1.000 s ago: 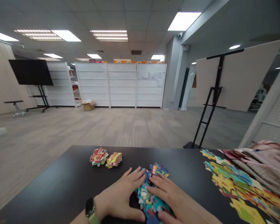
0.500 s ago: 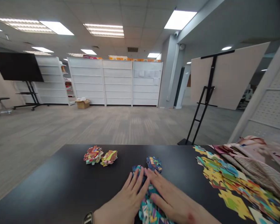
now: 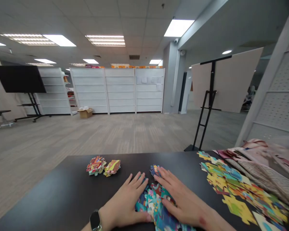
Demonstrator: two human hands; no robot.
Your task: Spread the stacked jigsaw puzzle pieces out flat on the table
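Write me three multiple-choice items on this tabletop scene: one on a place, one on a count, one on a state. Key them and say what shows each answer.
1. Where is the watch?
A. Left wrist
B. Right wrist
C. On the table

2. How many small clusters of puzzle pieces lie beyond the left hand?
A. One
B. Two
C. Four

3. How does the right hand lie?
A. Raised clear of the table
B. Closed in a fist
C. Palm down, fingers spread, on the heap of pieces

Answers:
1. A, the watch sits on the wrist behind the left hand.
2. B, two separate clusters lie side by side.
3. C, its spread fingers rest over the heap.
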